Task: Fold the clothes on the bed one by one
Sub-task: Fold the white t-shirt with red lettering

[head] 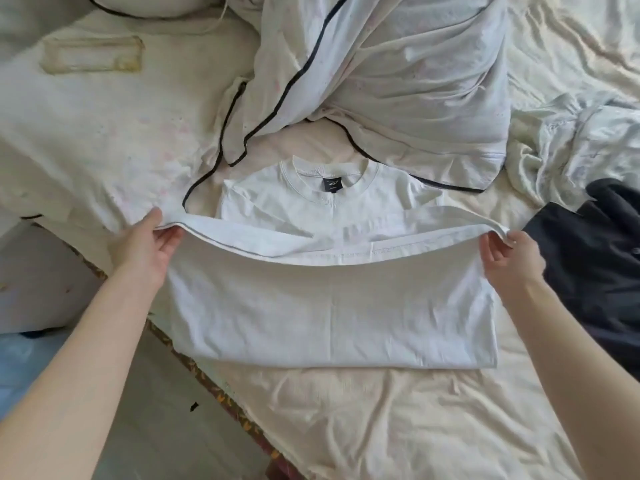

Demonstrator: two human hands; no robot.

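cream bed sheet (pixel 363 410); left hand (pixel 145 244) and right hand (pixel 512 258) each pinch white t-shirt (pixel 329 313) hem corners; dark neck label (pixel 331 185) unreadable.

two bare forearms come up from the bottom corners of the view, each ending in a bare hand: the left hand (pixel 147 239) and the right hand (pixel 509 259). no sleeve shows on either arm (whatever is worn above the elbows lies outside the picture). no watch, ring, bracelet or glove is seen on the wrists or fingers. the nails that show on the left fingers are short and unpainted.
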